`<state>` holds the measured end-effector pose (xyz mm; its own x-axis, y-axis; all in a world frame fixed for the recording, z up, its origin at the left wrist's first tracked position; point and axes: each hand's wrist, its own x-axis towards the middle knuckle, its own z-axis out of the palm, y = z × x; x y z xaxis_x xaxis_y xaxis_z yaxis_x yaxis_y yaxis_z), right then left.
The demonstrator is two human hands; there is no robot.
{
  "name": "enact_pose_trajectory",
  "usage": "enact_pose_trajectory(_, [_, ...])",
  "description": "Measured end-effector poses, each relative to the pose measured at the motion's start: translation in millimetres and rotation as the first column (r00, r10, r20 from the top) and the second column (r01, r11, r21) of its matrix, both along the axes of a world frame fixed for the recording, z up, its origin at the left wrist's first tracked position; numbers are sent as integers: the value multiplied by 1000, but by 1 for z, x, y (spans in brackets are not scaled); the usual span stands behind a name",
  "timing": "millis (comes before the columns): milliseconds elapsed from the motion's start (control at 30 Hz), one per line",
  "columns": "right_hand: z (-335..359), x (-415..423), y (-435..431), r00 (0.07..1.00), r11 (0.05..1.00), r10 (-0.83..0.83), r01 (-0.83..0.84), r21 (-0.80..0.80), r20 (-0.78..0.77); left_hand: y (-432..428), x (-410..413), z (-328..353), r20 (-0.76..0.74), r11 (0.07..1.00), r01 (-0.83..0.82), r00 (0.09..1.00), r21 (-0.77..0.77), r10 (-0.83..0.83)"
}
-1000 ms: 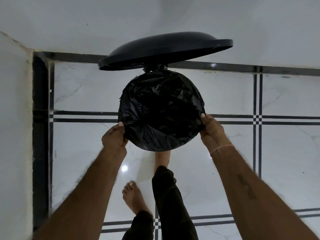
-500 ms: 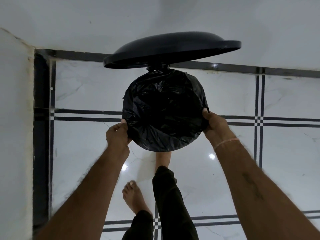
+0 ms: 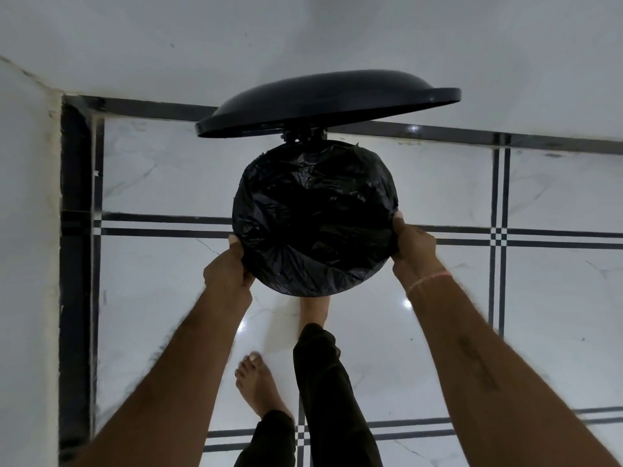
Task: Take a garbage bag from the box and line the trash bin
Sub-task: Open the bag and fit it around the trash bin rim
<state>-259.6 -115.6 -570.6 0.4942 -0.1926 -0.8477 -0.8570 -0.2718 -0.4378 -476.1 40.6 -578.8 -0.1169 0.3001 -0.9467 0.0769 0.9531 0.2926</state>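
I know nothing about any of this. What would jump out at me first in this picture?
At the centre, a black garbage bag is stretched over a round rim, and the trash bin lid stands tilted open just behind it. The left hand and right hand each grip the bag's edge on opposite sides. Below them, a bare foot stands on glossy white floor tiles.

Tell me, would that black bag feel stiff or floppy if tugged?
Probably floppy: the garbage bag shows crumpled folds and sags inward. Likely thin and slippery, given its glossy sheen. It might slip loose, since the left hand and right hand grip its edge.
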Motion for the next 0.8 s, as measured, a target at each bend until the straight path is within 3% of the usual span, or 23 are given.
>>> enact_pose_trajectory(100, [9, -1, 9, 997, 998, 65, -65, 18, -40, 5, 10, 4, -25, 991, 130, 991, -31, -130])
enact_pose_trajectory(233, [14, 15, 19, 942, 997, 70, -51, 66, -330, 20, 18, 9, 93, 947, 193, 980, -255, -175])
enact_pose_trajectory(333, [15, 15, 17, 941, 997, 29, -5, 72, -338, 21, 10, 6, 85, 946, 247, 968, -209, -234])
enact_pose_trajectory(400, [10, 8, 13, 963, 993, -40, 69, 99, -267, 17, 7, 6, -6, 975, 205, 979, -82, -206])
enact_pose_trajectory(467, [4, -2, 8, 996, 997, -23, 29, 71, -84, 17, 12, 6, -97, 976, 189, 979, 108, -179])
enact_pose_trajectory(533, [-4, -9, 8, 980, 994, 88, -75, -82, 179, 22, 21, 6, -104, 936, 220, 975, 276, -198])
enact_pose_trajectory(600, [-6, -8, 15, 894, 958, 267, -204, -204, 360, 30, 29, 1, -88, 874, 318, 947, 368, -307])
enact_pose_trajectory(700, [-8, 5, 34, 844, 932, 359, -348, -102, 399, 49, 38, -7, -66, 836, 380, 920, 396, -387])
enact_pose_trajectory(800, [-20, 31, 49, 885, 950, 295, -311, -15, 359, 63, 46, -13, -18, 865, 353, 928, 356, -371])
